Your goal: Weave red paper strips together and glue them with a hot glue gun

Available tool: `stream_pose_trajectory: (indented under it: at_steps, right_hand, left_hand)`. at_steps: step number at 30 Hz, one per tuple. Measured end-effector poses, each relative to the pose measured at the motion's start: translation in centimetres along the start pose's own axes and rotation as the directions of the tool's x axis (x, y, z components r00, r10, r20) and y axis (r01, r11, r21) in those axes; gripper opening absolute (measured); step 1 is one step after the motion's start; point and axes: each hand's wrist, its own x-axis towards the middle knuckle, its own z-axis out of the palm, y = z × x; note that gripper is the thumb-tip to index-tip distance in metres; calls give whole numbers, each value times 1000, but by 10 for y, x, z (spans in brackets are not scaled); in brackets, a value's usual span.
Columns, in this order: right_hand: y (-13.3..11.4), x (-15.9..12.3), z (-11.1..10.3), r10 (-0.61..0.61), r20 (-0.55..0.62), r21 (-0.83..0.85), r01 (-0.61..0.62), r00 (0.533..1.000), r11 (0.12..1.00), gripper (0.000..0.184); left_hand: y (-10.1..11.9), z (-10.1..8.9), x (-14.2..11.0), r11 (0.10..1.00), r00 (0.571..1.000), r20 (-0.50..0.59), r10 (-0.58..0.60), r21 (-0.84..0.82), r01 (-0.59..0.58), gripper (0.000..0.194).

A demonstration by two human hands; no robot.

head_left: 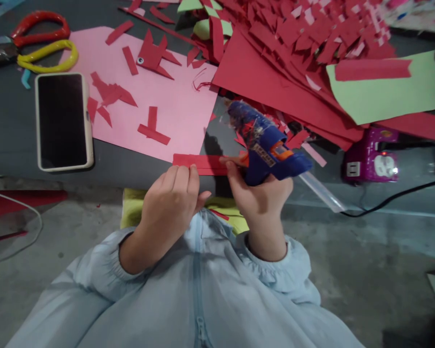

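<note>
Along the table's front edge lies a folded red paper strip. My left hand is closed over its left part, fingertips pressed together on the paper. My right hand grips a blue hot glue gun, with a clear glue stick poking out of its back. The right index finger reaches to the strip's right end. On a pink sheet behind the strip are a red paper fish with a googly eye, a T-shaped pair of red strips and several cut scraps.
A phone and scissors with red and yellow handles lie at left. Red sheets and piled cut pieces fill the back right, near a green sheet. A purple power socket with a black cord stands at right.
</note>
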Motion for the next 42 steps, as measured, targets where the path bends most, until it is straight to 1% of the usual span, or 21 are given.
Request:
stream_pose_trajectory:
  at_steps: [4, 7, 11, 16, 19, 21, 26, 30, 35, 42]
  right_hand:
    - [11, 3, -2, 11, -40, -4, -11, 999, 1000, 20]
    - [15, 2, -1, 47, -24, -13, -47, 999, 999, 16]
    - [11, 2, -2, 99, -15, 8, -99, 995, 995, 17]
    - [5, 5, -1, 121, -30, -53, -123, 992, 991, 23]
    - [3, 6, 0, 177, -23, -68, -178, 984, 982, 26]
    - [3, 6, 0, 203, -3, -69, -203, 979, 977, 25]
    - [1, 5, 0, 202, 34, -58, -200, 979, 978, 22]
    - [3, 6, 2, 247, 66, -86, -241, 967, 967, 22]
    - [7, 4, 4, 278, 98, -78, -271, 956, 959, 25]
    - [9, 1, 4, 245, 124, -115, -231, 962, 966, 25]
  left_hand:
    - [0, -1, 1, 1000, 1000, 27, -7, 6, 7, 49]
    - [1, -3, 2, 1000, 999, 46, -14, 18, 13, 50]
    - [2, -4, 2, 1000, 999, 50, -19, 15, 18, 49]
    - [1, -4, 2, 1000, 999, 33, -8, 25, 7, 49]
    - [1, -5, 2, 1000, 999, 33, -6, 19, 5, 49]
    - [1, -4, 2, 1000, 999, 40, -7, 10, 7, 50]
    - [1, -3, 1, 1000, 999, 45, -10, 2, 10, 52]
    - [0, -2, 0, 1000, 998, 56, -9, 3, 9, 56]
    - [3, -2, 2, 1000, 997, 78, -30, 10, 30, 52]
    - [9, -1, 2, 998, 995, 82, -62, 7, 62, 47]
